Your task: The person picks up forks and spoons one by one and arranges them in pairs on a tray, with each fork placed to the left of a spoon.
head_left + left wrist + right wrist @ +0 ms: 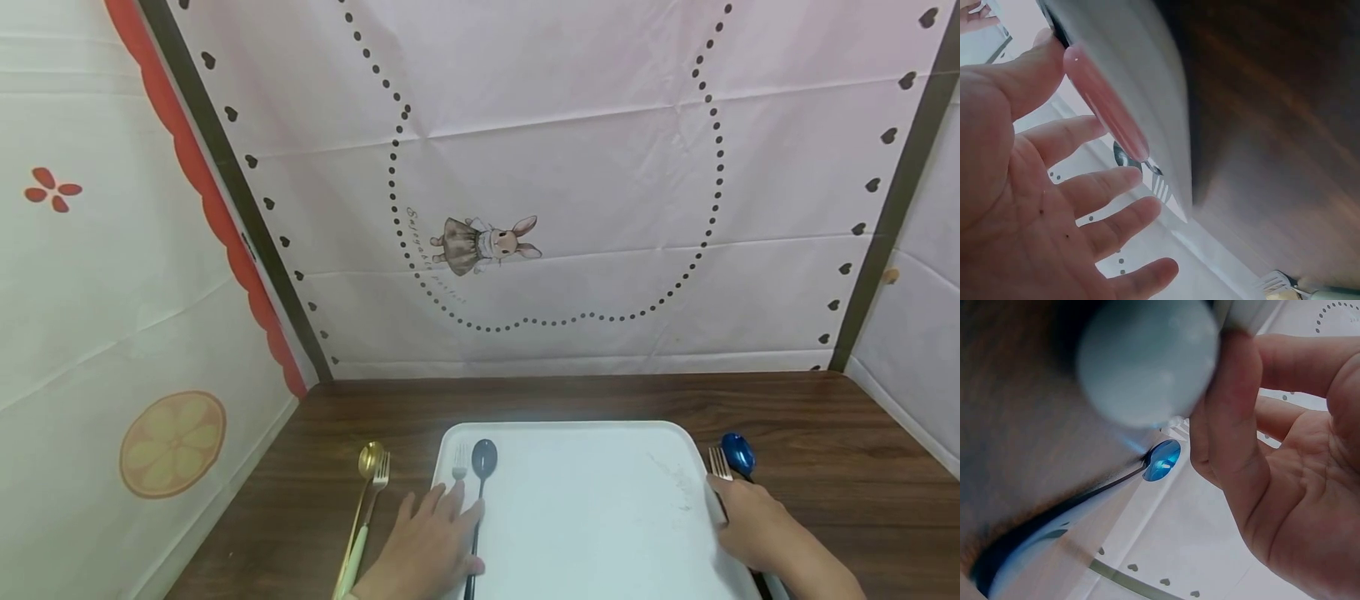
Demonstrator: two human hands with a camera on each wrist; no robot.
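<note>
My left hand (pixel 431 542) spreads its fingers over the left edge of the white tray (pixel 585 517). Beneath its fingers lie a dark spoon (pixel 484 458) and a fork (pixel 459 462) whose pink handle (pixel 1107 103) appears in the left wrist view. Whether the fingertips touch these is unclear. At the tray's right edge, my right hand (pixel 757 521) has its fingers curled round a silver-tined fork (pixel 720 463). The fork's pale rounded handle (pixel 1147 362) stands large in the right wrist view and hides part of the grip. Close beside it lies a blue spoon (pixel 738 454).
Left of the tray, a gold spoon (pixel 370 458) and a fork with a green handle (pixel 356 554) lie together on the brown wooden table (pixel 285 517). Cloth panels (pixel 585 183) printed with a rabbit and dots enclose the back and both sides.
</note>
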